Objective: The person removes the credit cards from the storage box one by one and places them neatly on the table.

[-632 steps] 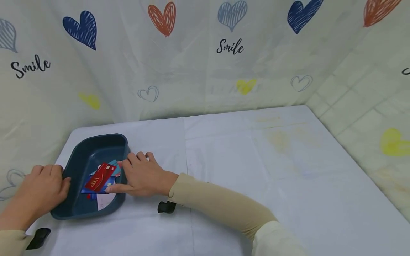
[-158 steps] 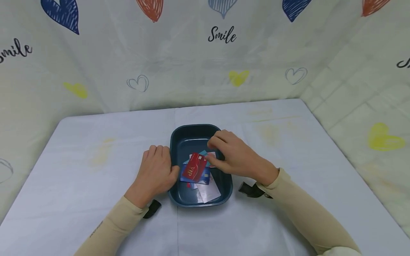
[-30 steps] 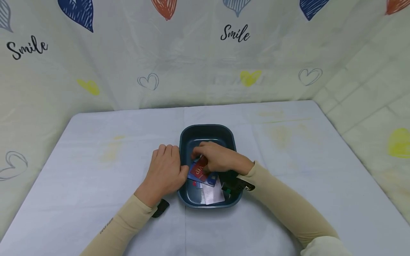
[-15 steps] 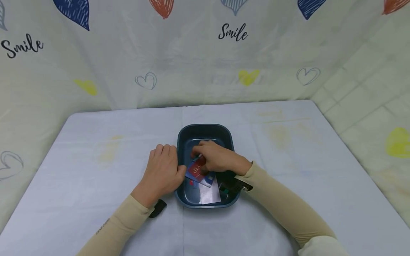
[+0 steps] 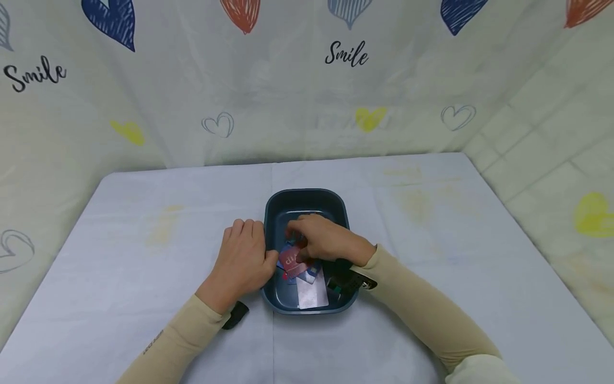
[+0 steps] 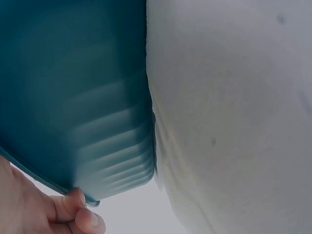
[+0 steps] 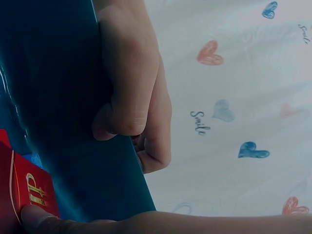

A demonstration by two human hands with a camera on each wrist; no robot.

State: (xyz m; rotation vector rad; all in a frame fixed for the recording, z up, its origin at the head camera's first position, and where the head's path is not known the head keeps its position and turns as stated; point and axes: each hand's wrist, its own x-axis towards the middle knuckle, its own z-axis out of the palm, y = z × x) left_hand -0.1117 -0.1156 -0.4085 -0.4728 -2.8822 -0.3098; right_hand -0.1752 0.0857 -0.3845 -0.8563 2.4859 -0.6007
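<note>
A dark blue plastic basin [image 5: 307, 198] stands near the middle of the table, with several cards in it. My left hand [image 5: 243, 261] grips its left rim, and the finger ends show at the rim in the left wrist view. Inside the basin, my right hand [image 5: 322, 238] pinches a red VIP card [image 5: 289, 262], whose far part the hand hides. In the right wrist view the thumb [image 7: 36, 217] lies on the card face near its gold letters. Under it are a blue card [image 5: 312, 273] and a whitish card [image 5: 313, 293].
A white cloth [image 5: 158, 277] with faint yellow stains covers the table. Behind rises a pale curtain [image 5: 283, 106] printed with hearts and "Smile". A black wrist camera [image 5: 342, 280] overhangs the basin's right side.
The basin has come from the table's left to its middle. My right hand has moved off the right rim to the cards, and the red card now tilts at a new angle.
</note>
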